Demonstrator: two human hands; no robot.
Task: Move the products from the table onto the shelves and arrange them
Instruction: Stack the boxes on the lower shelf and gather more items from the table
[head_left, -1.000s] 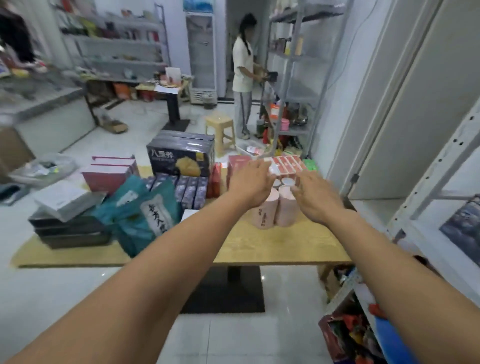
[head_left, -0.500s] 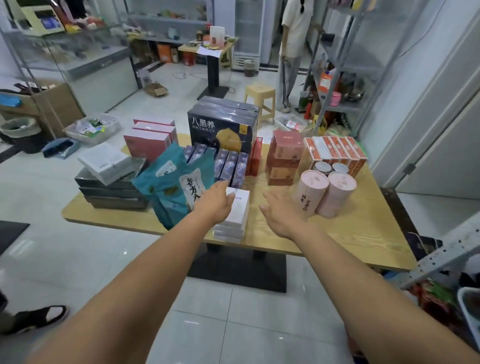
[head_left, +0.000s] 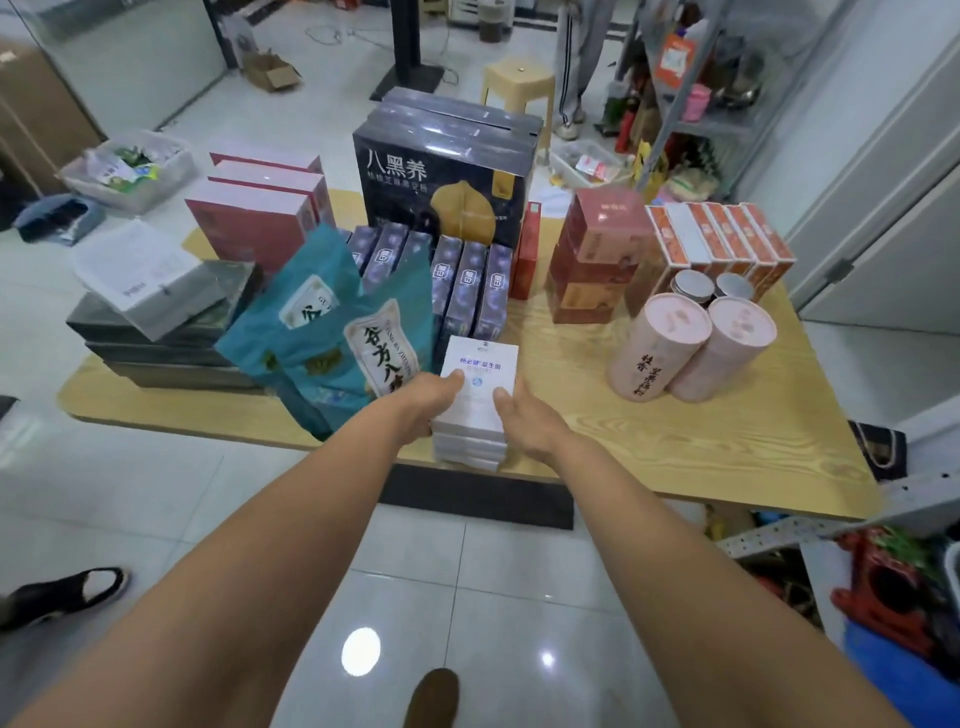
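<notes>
Clamping the stack of white boxes (head_left: 480, 382) between both hands now. 0.5 s ago, touching only its left edge with the left hand (head_left: 418, 402) and holding the right hand (head_left: 532, 418) over bare wood, apart from the stack. Now pressing the left hand to the stack's left side with the thumb over the top box. Pressing the right hand to its right side, thumb likewise on top. Keeping both hands narrow, gripping the stack. Keeping the stack down on the surface (head_left: 675, 447), at its near edge, just below the centre of the frame. Looking from closer and steeper than before, losing the far room from the upper frame.

Counting at least 3 boxes in the stack, with a 4th too hard to tell. Counting elsewhere on the surface:
- 2 teal bags (head_left: 311, 332) just left of the stack
- 6 slim purple boxes (head_left: 470, 291) behind it
- 3 large dark boxes (head_left: 441, 176) at upper centre, going by their top edges
- 3 pink-red boxes (head_left: 249, 223) at upper left
- 3 dark flat boxes (head_left: 156, 358) at left, carrying 1 white box (head_left: 135, 275)
- 1 slim red box (head_left: 527, 254) beside the purple ones
- 3 red-brown boxes (head_left: 597, 244) stacked right of centre
- about 6 orange boxes (head_left: 722, 239) in a row at right
- 2 pink tubes (head_left: 660, 343) in front of the orange row
- 2 silver-lidded cans (head_left: 691, 288) between the tubes and the orange row
</notes>
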